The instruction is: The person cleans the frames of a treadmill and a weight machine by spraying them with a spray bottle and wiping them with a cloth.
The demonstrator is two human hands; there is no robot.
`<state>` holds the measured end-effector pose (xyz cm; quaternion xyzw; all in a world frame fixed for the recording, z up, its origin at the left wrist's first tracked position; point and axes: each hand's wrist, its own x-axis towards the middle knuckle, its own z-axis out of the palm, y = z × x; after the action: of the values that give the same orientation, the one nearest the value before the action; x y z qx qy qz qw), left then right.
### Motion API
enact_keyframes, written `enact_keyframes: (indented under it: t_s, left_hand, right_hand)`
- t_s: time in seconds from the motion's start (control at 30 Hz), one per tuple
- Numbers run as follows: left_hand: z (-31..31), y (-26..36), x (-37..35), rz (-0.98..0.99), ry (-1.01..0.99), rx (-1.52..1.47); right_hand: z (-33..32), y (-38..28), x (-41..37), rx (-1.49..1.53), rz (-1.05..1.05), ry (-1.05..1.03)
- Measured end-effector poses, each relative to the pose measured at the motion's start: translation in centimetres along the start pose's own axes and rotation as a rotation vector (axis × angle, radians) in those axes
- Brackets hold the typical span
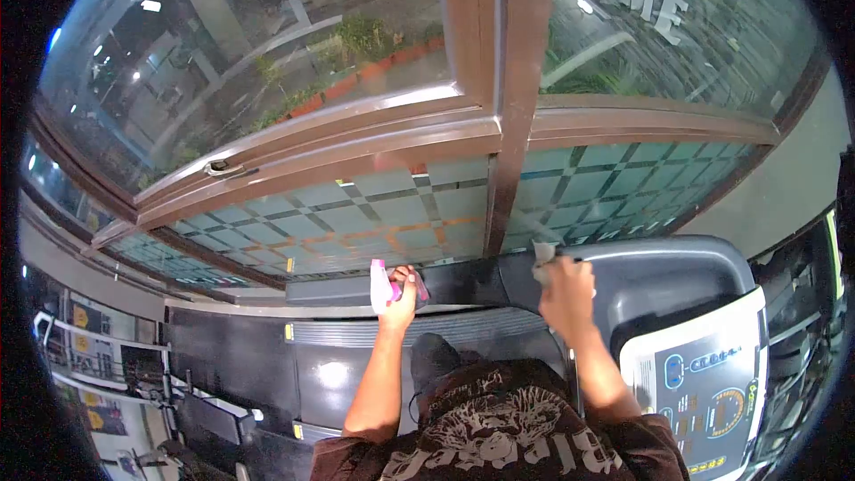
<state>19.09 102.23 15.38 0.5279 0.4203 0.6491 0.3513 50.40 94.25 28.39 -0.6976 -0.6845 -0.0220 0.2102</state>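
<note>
My left hand [403,296] is wrapped round a white and pink spray bottle [379,289], held up over the dark treadmill base. My right hand [568,292] grips a pale cloth [542,256], which is partly hidden by the fingers. That hand is at the left end of the black treadmill cover [663,272], with the cloth right at its dark surface. A treadmill console [704,392] with a white frame and printed dials lies to the right of my right forearm.
Ahead stands a brown-framed window [512,125] with a handle [218,167] and frosted checkered panes [356,214] below. Ribbed treadmill parts [356,332] extend to the left. Metal gym equipment [107,338] is at the far left.
</note>
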Motion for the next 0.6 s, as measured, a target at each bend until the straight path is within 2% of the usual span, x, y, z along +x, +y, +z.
enact_keyframes:
  t_s: [0.07,0.13,0.2,0.27,0.3,0.33,0.4,0.47,0.53,0.6]
  left_hand:
    - [-0.4,-0.6,-0.1,0.019,-0.018,0.065]
    - [-0.6,-1.2,-0.3,0.004,-0.014,0.035]
    - [-0.7,-1.8,-0.5,-0.007,-0.002,-0.009]
    - [-0.5,-1.4,-0.5,0.018,-0.007,-0.03]
    - [-0.4,-1.2,-0.5,0.04,-0.013,-0.034]
    - [-0.4,-1.2,-0.4,0.034,-0.008,-0.024]
    - [-0.4,-1.1,-0.4,0.021,0.002,-0.001]
    - [0.1,-0.3,-0.1,0.037,0.023,-0.019]
    - [0.0,0.0,-0.3,0.039,0.02,-0.037]
    - [0.0,-0.3,-0.2,0.044,0.01,-0.069]
  right_hand:
    - [-3.6,2.4,1.3,0.081,-0.028,0.053]
    - [-8.6,4.3,2.9,0.024,0.049,0.214]
    - [-9.1,10.4,3.2,-0.189,0.309,0.471]
    - [-9.6,13.8,3.4,-0.341,0.436,0.572]
    - [-9.4,14.2,3.4,-0.394,0.521,0.487]
    - [-8.6,14.0,3.3,-0.338,0.493,0.434]
    - [-6.8,11.0,2.9,-0.472,0.436,0.296]
    - [-3.7,8.1,1.9,-0.332,0.344,0.235]
    - [2.1,6.3,0.0,-0.142,0.115,0.183]
    - [1.7,-0.2,-0.9,-0.138,0.171,-0.159]
